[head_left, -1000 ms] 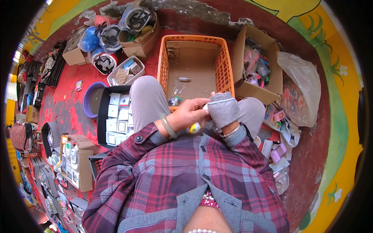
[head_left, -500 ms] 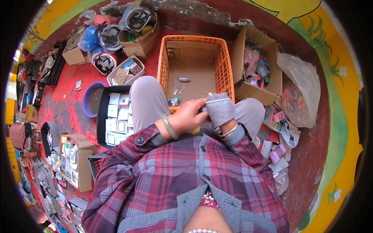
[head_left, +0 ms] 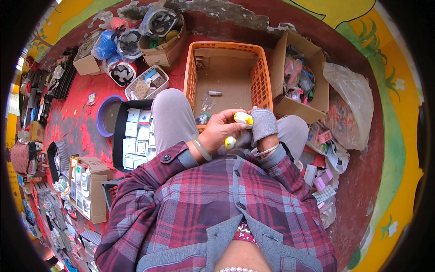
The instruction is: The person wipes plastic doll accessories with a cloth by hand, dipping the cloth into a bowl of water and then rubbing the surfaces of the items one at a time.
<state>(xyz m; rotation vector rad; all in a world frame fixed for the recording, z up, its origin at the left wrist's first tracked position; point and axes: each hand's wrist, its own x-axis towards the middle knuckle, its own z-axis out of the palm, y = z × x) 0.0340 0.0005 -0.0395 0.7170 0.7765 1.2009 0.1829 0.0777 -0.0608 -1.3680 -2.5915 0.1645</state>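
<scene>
My left hand [head_left: 218, 131], with a pale bangle at the wrist, is closed in a pinch above my lap. Between its fingertips and my right hand shows a small rounded white-and-yellow trinket [head_left: 244, 119] with a touch of green. A second yellow-and-white trinket [head_left: 230, 143] hangs just below the left fingers; whether the two are joined I cannot tell. My right hand [head_left: 264, 124] wears a grey fingerless glove and is curled against the first trinket. Its fingertips are mostly hidden, and so is anything inside them.
Just beyond my knees stands an orange plastic basket [head_left: 268, 86], cardboard-lined, with small bagged items. An open carton [head_left: 301, 109] of goods is at its right. On the left are a black tray [head_left: 118, 136] of white boxes, a purple basin [head_left: 100, 119] and a white basket [head_left: 156, 93].
The two white-and-yellow trinkets, mostly hidden before, are now plainly visible. My left hand has turned and drawn slightly left and down; my right hand has shifted slightly right.
</scene>
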